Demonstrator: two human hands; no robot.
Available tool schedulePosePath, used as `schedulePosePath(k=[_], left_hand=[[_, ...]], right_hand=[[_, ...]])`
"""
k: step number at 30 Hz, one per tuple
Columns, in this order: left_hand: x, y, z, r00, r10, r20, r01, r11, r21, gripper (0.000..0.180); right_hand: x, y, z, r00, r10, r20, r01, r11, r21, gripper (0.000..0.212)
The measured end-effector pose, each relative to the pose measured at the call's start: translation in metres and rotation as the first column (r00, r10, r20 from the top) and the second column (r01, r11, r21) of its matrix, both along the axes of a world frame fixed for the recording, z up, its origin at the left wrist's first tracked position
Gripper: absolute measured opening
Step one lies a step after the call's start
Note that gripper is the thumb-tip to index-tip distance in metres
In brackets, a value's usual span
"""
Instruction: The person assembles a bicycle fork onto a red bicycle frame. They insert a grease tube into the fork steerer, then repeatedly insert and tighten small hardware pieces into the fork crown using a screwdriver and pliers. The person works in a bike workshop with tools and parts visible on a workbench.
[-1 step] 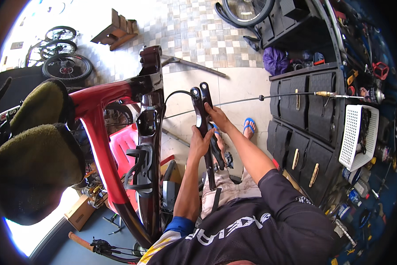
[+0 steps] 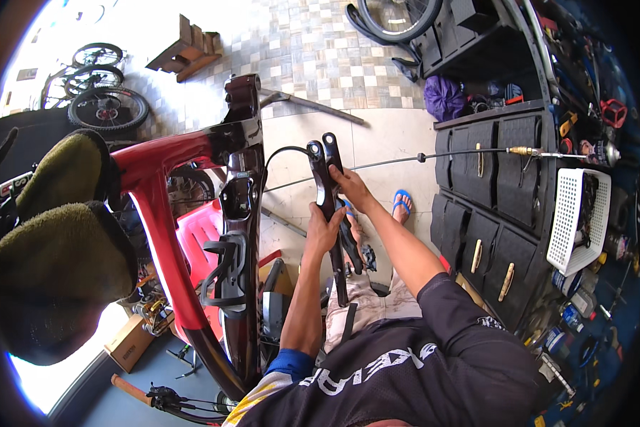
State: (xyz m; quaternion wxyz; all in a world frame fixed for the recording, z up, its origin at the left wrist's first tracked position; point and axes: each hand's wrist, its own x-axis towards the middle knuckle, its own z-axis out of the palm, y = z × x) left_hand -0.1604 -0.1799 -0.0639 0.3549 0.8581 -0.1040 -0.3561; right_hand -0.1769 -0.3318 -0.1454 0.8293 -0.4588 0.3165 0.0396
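Note:
Both my hands close on a glossy dark forked bicycle frame stay, which has two round eyelets at its far end. My left hand wraps around its middle, thumb on top. Slightly farther up and to the right, my right hand grips the right arm of the fork. The lower arms of the stay point toward my lap. To the left, apart from the stay, stands a red and black bicycle frame with a black bottle cage on its tube. A thin black cable loops between the frame and the stay.
A thin hose runs across beyond my hands toward the right. Black cabinets with a white plastic basket line the right side. Dark green padded clamps are at the left. A red plastic stool sits behind the frame.

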Motion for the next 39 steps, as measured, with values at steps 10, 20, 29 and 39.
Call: schedulePosePath(k=[10,20,29,39], left_hand=[[0.007,-0.011,0.009,0.996,0.043,-0.073,-0.04,0.998,0.039,0.068],[0.031,-0.017,-0.029,0.994,-0.096,-0.059,0.101,0.991,0.087,0.073],[0.035,-0.027,-0.037,0.982,0.116,-0.15,-0.118,0.993,-0.006,0.029],[0.04,-0.033,-0.014,0.97,0.197,-0.143,-0.206,0.977,-0.049,0.016]], right_hand=[[0.069,-0.058,0.04,0.97,0.062,-0.235,-0.235,0.483,-0.844,0.044],[0.016,-0.114,0.079,0.87,0.367,-0.33,-0.467,0.395,-0.791,0.061],[-0.261,-0.157,0.332,0.855,0.483,-0.188,-0.504,0.692,-0.516,0.03],[-0.459,-0.244,0.39,0.621,-0.736,-0.27,-0.161,0.217,-0.963,0.022]])
